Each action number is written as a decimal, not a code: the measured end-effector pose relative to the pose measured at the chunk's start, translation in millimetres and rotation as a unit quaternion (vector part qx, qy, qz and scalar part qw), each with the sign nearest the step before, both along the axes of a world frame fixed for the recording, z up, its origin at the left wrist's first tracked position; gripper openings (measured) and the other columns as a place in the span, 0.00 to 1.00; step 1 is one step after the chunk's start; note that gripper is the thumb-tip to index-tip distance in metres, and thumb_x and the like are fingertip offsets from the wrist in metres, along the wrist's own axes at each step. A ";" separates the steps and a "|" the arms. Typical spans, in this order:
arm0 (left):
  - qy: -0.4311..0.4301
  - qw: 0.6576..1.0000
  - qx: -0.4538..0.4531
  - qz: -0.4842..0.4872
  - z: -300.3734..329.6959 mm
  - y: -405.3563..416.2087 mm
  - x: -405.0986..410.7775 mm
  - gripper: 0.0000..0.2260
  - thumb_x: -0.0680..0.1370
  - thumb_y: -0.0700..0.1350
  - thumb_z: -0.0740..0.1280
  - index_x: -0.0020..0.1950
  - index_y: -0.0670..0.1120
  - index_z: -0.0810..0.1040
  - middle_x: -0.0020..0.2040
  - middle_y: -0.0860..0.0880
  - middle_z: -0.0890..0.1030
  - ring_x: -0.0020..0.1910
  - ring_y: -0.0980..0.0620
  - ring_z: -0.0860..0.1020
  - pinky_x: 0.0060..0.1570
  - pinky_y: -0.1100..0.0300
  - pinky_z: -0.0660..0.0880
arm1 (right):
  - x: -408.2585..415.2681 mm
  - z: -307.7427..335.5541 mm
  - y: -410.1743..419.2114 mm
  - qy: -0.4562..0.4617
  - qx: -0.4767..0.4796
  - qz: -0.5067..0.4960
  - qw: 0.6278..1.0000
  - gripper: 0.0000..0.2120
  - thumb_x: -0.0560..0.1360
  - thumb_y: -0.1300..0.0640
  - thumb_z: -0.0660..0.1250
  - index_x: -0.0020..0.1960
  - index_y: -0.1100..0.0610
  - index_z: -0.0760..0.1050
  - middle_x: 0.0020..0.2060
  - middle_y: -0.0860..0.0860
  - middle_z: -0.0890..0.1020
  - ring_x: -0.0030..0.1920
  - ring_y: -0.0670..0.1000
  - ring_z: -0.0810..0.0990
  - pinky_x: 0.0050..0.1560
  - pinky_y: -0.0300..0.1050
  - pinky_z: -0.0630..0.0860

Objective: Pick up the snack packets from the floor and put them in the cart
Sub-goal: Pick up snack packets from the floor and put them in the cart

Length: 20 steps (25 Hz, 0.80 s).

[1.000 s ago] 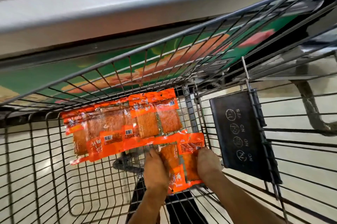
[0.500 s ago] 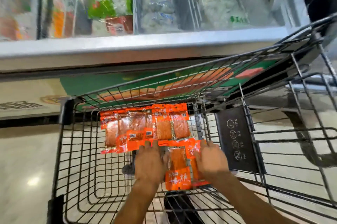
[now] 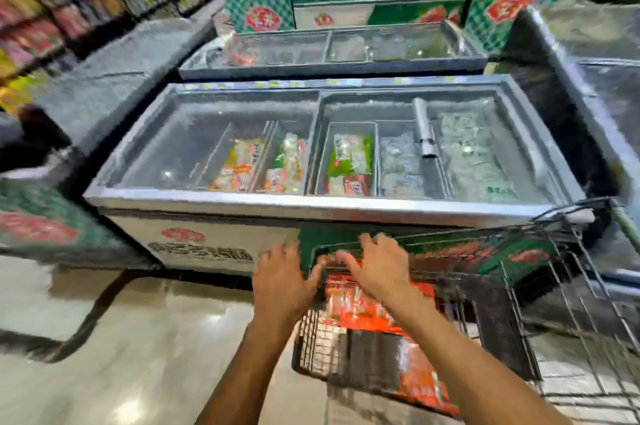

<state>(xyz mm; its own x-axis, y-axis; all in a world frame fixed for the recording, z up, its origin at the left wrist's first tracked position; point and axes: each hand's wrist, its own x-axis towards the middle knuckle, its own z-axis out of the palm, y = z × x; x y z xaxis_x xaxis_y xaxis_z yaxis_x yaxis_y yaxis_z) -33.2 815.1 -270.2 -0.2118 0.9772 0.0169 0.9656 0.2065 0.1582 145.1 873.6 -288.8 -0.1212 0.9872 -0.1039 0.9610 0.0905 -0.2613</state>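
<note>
Orange-red snack packets (image 3: 367, 312) — blurred, lying flat inside black wire cart (image 3: 568, 289); cart beside freezer

Both hands now off the snack packets (image 3: 363, 310), left hand (image 3: 282, 282) and right hand (image 3: 377, 268) raised above the cart (image 3: 571, 303) with fingers spread; view lifted, freezer (image 3: 311, 154) top now showing.

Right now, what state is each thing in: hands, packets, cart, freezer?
left hand: open, fingers spread, holding nothing
right hand: open, fingers spread above the packets
snack packets: lying in the cart, blurred
cart: upright beside the freezer
chest freezer: lids look closed, goods inside
</note>
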 end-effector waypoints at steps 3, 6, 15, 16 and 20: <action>0.039 0.996 0.027 0.080 49.4 -29.7 -77.7 0.34 0.75 0.71 0.53 0.69 0.48 0.75 0.66 0.44 0.78 0.64 0.41 0.75 0.63 0.47 0.73 | -73.8 51.3 -4.4 0.013 0.004 0.092 0.996 0.37 0.77 0.27 0.51 0.71 0.54 0.70 0.64 0.59 0.75 0.65 0.63 0.74 0.61 0.59 0.74; 0.066 0.983 0.046 0.166 76.1 -73.1 -148.2 0.33 0.75 0.71 0.56 0.69 0.50 0.75 0.65 0.45 0.79 0.63 0.41 0.76 0.60 0.47 0.73 | -155.7 75.8 -12.7 0.011 0.012 0.200 0.980 0.38 0.76 0.27 0.49 0.70 0.54 0.70 0.65 0.61 0.75 0.65 0.64 0.74 0.62 0.60 0.74; 0.077 0.872 0.056 0.480 90.1 -345.7 -300.0 0.38 0.72 0.74 0.49 0.70 0.53 0.75 0.69 0.49 0.77 0.65 0.41 0.75 0.61 0.44 0.71 | -404.5 100.5 -179.2 0.069 0.012 0.482 0.874 0.34 0.77 0.29 0.52 0.69 0.54 0.70 0.63 0.59 0.76 0.63 0.63 0.75 0.60 0.58 0.76; 0.077 0.857 0.065 0.506 91.0 -377.5 -315.2 0.37 0.72 0.74 0.51 0.70 0.53 0.75 0.70 0.49 0.76 0.66 0.41 0.74 0.63 0.44 0.71 | -428.3 103.1 -206.8 0.066 0.019 0.502 0.862 0.33 0.78 0.30 0.53 0.69 0.54 0.70 0.63 0.58 0.76 0.62 0.62 0.75 0.58 0.56 0.75; 0.095 0.808 0.080 0.576 93.7 -504.1 -374.3 0.34 0.74 0.72 0.54 0.70 0.52 0.76 0.69 0.48 0.77 0.65 0.40 0.75 0.62 0.44 0.72 | -522.5 108.9 -309.3 0.080 0.015 0.558 0.826 0.32 0.78 0.30 0.55 0.68 0.54 0.71 0.60 0.57 0.77 0.59 0.62 0.78 0.53 0.55 0.77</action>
<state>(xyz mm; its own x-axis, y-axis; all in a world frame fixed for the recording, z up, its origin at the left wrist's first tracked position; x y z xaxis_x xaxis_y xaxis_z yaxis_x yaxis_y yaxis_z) -407.5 311.0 -176.5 -0.9577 0.1165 0.2631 0.1581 0.9771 0.1427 -377.4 564.3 -179.9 -0.9669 0.2540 0.0243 0.2288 0.9050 -0.3586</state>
